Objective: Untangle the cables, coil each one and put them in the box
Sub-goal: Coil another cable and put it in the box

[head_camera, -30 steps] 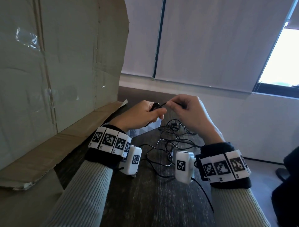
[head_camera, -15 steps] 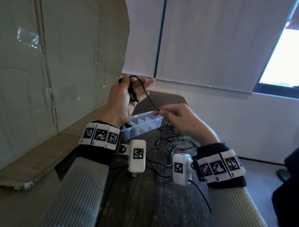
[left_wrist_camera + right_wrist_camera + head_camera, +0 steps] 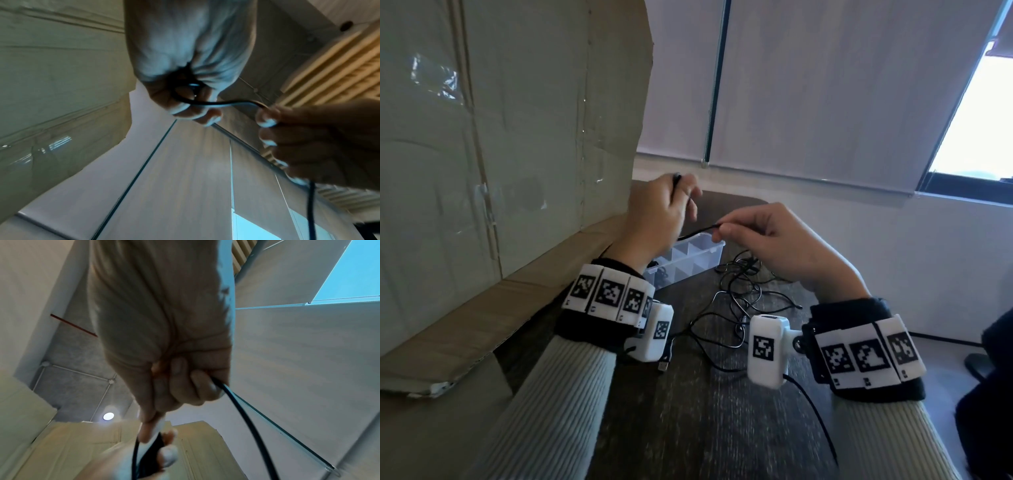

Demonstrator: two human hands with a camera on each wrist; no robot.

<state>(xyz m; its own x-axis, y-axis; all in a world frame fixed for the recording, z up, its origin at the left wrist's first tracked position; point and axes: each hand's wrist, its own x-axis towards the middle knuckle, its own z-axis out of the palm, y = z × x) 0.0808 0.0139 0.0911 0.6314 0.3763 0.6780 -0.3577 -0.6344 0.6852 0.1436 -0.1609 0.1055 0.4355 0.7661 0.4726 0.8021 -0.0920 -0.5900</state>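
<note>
Coiling under way: we see the left hand (image 3: 654, 219) lower than half a second ago, when it was raised with the palm showing and a loop over the fingers; now it is turned knuckles-up at 11 o'clock above the box (image 3: 688, 260), fingers curled round the gathered turns of the black cable (image 3: 698, 232). The right hand (image 3: 774, 240) has come closer to it, thumb and forefinger pinched on the free run, so the span between the hands is short. We judge another wrap has just gone on (one cable only, part coiled); nothing from this cable is in the box yet.

Loose cables (image 3: 739, 298) lie tangled on the dark table (image 3: 688, 428) at 6 o'clock of the right hand, just beside the box, with a USB plug (image 3: 663, 366) near the left wrist. A dark item sits in one near compartment; we cannot tell what it is.

Left wrist view shows what the head view hides: the small loop inside the left hand's curled fingers (image 3: 185, 112), and the cable (image 3: 218, 103) running across to the right fingertips (image 3: 267, 113). Right wrist view shows the cable (image 3: 242, 410) leaving the curled right fingers (image 3: 185, 386) downward, and a doubled strand at the left hand's fingertips below. Cardboard (image 3: 500, 154) stands at 9 o'clock.
</note>
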